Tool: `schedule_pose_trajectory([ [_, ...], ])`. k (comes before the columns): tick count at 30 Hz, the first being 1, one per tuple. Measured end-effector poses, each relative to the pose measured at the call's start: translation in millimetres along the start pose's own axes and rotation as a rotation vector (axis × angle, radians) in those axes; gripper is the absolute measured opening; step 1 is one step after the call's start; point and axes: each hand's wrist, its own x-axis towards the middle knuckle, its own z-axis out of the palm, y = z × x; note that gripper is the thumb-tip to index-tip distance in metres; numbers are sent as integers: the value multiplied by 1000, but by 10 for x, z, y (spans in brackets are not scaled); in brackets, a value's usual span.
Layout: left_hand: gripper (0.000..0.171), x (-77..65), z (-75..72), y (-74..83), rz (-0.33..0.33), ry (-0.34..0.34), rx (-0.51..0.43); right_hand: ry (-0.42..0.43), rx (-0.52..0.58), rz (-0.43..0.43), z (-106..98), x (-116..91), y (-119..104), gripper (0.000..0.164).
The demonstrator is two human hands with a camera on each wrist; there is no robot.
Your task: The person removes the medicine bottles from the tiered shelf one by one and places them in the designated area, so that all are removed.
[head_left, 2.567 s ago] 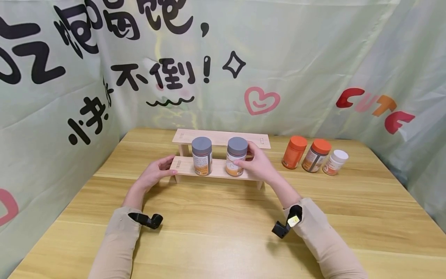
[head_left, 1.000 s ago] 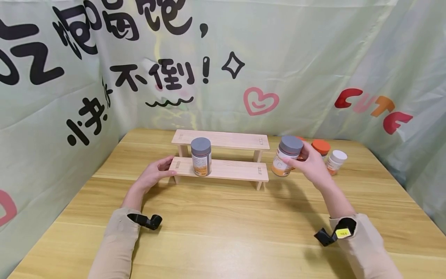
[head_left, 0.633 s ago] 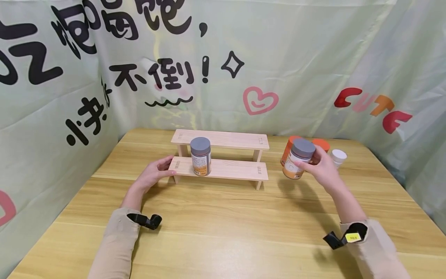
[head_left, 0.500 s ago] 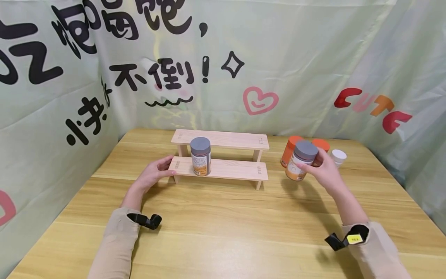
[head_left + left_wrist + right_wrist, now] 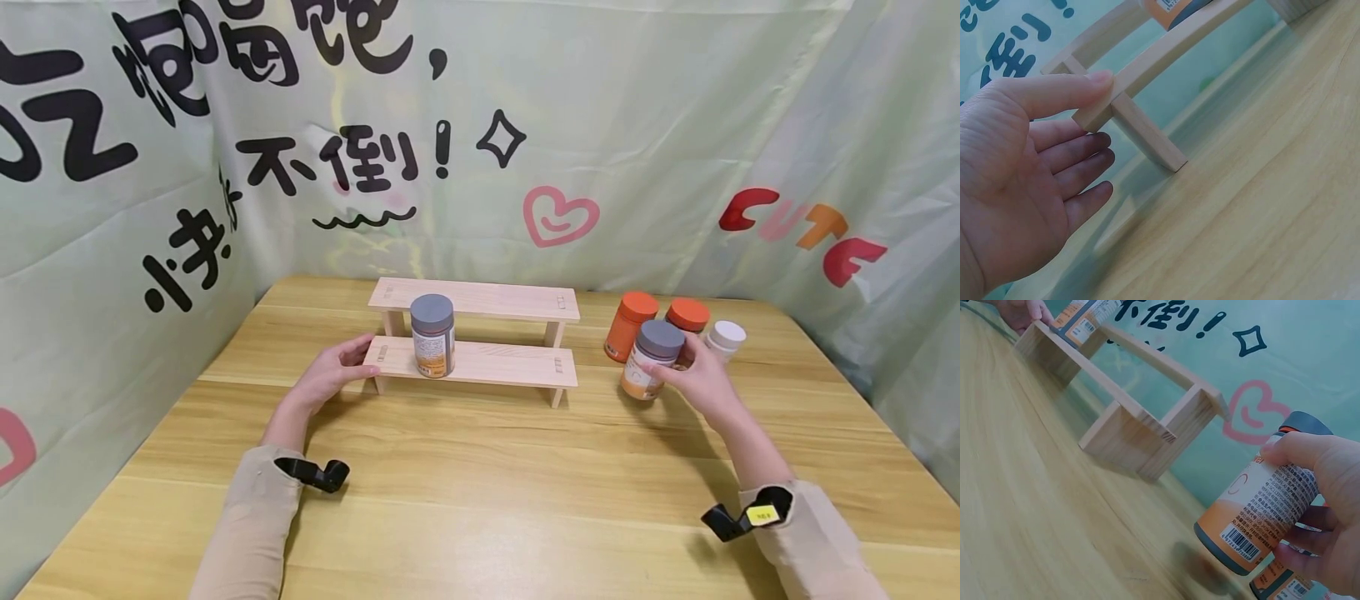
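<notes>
My right hand (image 5: 708, 383) grips a supplement bottle (image 5: 643, 373) with a grey lid and a white-and-orange label, low over the table at the right. In the right wrist view the thumb (image 5: 1294, 447) lies across the upper label and the fingers wrap behind. My left hand (image 5: 330, 371) holds the left end of a two-tier wooden shelf (image 5: 510, 362). The left wrist view has the thumb (image 5: 1079, 90) on the lower board's end and the index finger under it. A second grey-lidded bottle (image 5: 432, 346) stands upright on that lower board, left of its middle.
Behind the held bottle stand an orange bottle (image 5: 630, 329), an orange-lidded bottle (image 5: 687, 314) partly hidden by the right hand, and a small white-lidded bottle (image 5: 725, 337). A printed cloth (image 5: 645, 125) hangs behind the wooden table (image 5: 465, 483).
My right hand has lifted the grey-lidded bottle off the lower board, carried it right past the shelf, and lowered it in front of the orange-lidded bottles. My left hand has stayed at the shelf's end.
</notes>
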Motion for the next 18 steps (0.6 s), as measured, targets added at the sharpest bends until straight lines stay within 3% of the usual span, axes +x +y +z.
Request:
schedule_pose_trajectory([
  [18, 71, -15, 7, 25, -4, 7, 33, -19, 16, 50, 52, 20, 95, 66],
])
